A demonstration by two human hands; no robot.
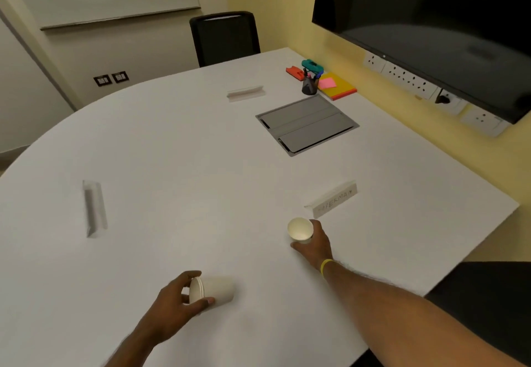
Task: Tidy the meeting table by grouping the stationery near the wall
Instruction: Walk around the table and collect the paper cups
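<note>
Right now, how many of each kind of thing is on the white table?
White paper cups: 2, an upright cup in the right hand, a tipped cup in the left hand
Folded white paper name cards: 3
Black pen holder: 1
Yellow notebook: 1
Pink sticky pad: 1
Total: 8

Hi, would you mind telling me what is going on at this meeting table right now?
A person is tidying the white meeting table. The left hand grips a paper cup lying on its side, and the right hand holds an upright paper cup beside a folded name card. The stationery already sits grouped near the wall: a pen holder, a yellow notebook with pink sticky notes on it, and red and teal items. Two more name cards remain spread out.
</note>
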